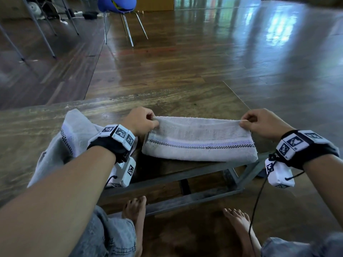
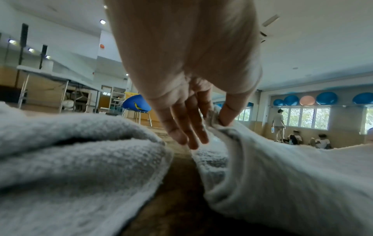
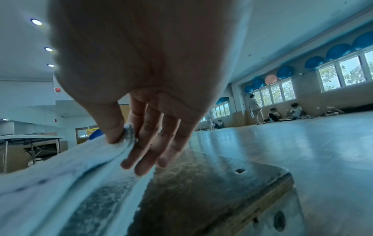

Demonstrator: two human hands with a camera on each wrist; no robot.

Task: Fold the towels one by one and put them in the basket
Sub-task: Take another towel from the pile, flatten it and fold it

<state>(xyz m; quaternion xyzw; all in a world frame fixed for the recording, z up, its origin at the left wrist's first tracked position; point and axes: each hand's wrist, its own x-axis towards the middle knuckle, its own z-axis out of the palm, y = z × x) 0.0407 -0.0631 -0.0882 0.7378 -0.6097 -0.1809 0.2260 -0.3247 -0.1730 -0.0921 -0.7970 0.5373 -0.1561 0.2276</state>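
So both hands are pinching the far corners of the folded towel (image 1: 199, 140): the left hand (image 1: 141, 120) has thumb and forefinger nipped on the left corner, and the right hand (image 1: 263, 122) does the same on the right corner, with the other fingers (image 3: 153, 143) hanging loose and fairly straight below the pinch. That far edge is lifted a bit and pulled taut between them, while the near half of the towel lies on the low wooden table (image 1: 185, 101), its purple and checkered stripe running left to right. Just left of it, under the left forearm, a second towel (image 1: 74, 134) sits rumpled on the same table. Bare feet on the wooden floor (image 1: 222, 52) below, and a blue chair (image 1: 117, 4) well back.
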